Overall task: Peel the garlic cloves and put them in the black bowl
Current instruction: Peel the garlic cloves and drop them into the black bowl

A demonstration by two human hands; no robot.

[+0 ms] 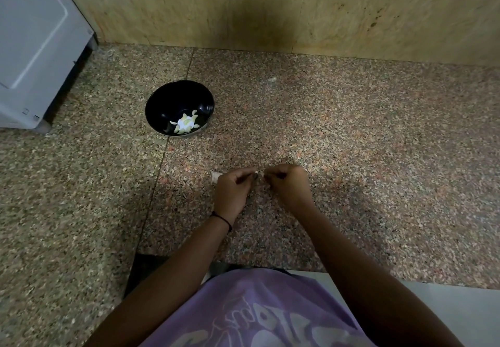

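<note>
The black bowl [162, 100] stands on the speckled granite counter at left of centre, with several pale peeled garlic cloves [186, 125] in its bottom. Nearer to me, my left hand [233, 187] and my right hand [287, 183] meet over the counter, fingers curled. Between their fingertips they pinch a small garlic clove [260, 174], mostly hidden by the fingers. A whitish piece of garlic [215, 176] lies on the counter, touching the left side of my left hand.
A grey-white appliance [35, 49] stands at the far left on the counter [378, 157]. A beige stone wall [297, 8] rises behind. A small pale scrap [272, 79] lies near the wall. The counter's front edge runs just before my purple shirt.
</note>
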